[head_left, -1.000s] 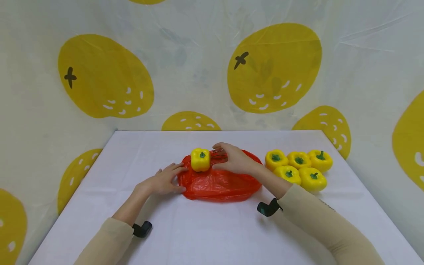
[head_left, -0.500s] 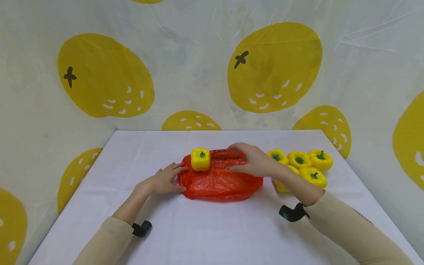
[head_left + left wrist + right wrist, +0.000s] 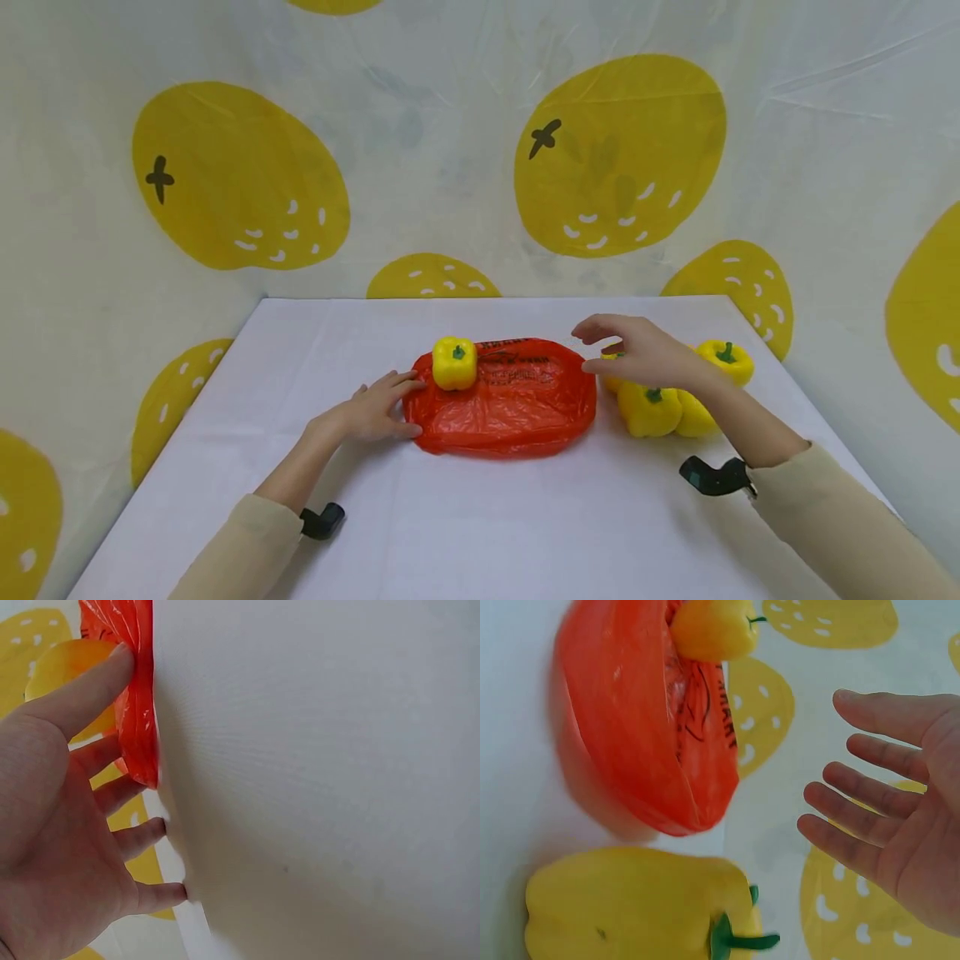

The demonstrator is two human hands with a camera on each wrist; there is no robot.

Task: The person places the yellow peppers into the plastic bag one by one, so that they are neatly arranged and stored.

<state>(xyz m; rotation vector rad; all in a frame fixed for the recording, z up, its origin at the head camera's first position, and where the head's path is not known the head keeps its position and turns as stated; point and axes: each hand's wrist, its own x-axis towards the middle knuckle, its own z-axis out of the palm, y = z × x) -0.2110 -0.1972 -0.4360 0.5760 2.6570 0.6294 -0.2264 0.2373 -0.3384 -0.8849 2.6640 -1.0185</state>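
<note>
A red plastic bag (image 3: 517,408) with black print lies at the middle of the table, a yellow bell pepper (image 3: 454,363) with a green stem on its back left part. My left hand (image 3: 371,408) is at the bag's left end, fingers spread, and in the left wrist view its thumb (image 3: 97,686) lies against the red plastic. Over the group of yellow bell peppers (image 3: 649,411) on the right, my right hand (image 3: 648,354) is raised with relaxed fingers and nothing in it. It hides part of several peppers. The right wrist view shows its fingers (image 3: 862,795) apart from both bag and peppers.
A white cloth covers the table (image 3: 480,533). Behind it hangs a pale curtain (image 3: 435,150) printed with big yellow fruit. The peppers stand close together to the right of the bag, one of them (image 3: 725,362) at the back right.
My right hand has moved right, from over the bag beside the lone pepper to above the pepper group. My left hand, the bag and its pepper have stayed in place.
</note>
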